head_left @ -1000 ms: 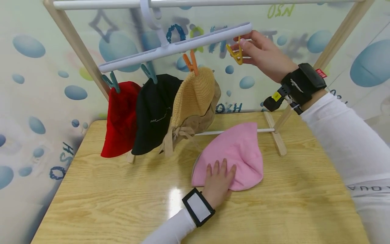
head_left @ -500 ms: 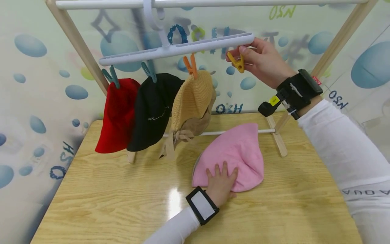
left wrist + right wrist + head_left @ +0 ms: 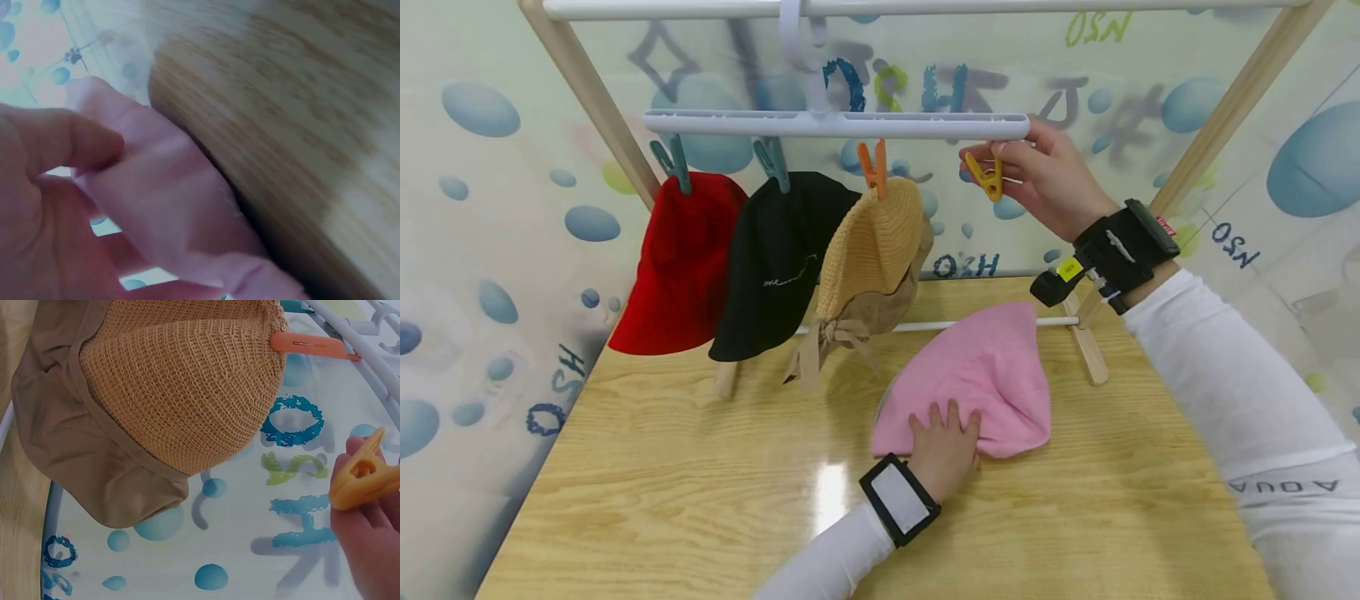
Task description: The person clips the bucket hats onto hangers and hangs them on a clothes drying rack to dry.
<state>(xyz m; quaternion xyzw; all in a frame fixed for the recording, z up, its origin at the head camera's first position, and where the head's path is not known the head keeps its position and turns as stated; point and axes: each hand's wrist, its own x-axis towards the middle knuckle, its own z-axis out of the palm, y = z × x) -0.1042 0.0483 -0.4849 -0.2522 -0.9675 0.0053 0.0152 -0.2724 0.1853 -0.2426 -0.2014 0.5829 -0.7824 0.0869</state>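
My left hand lies on the near edge of a pink hat on the table; in the left wrist view the thumb is on one side of the pink cloth and the fingers lie behind it. Up at the right end of a white hanger, my right hand pinches a yellow clothespin. One of its fingers touches the hanger's tip. From the hanger's clips hang a red hat, a black hat and a straw hat with a tan brim.
The hanger hooks on the white top rail of a rack with wooden side posts. Teal clothespins and an orange clothespin hold the hanging hats. Low behind the pink hat runs a white crossbar. A patterned wall stands behind.
The hanger's right end has come down and its left end has risen, so it now hangs level. My right hand has lowered with the yellow clothespin. The left hand stays on the pink hat.
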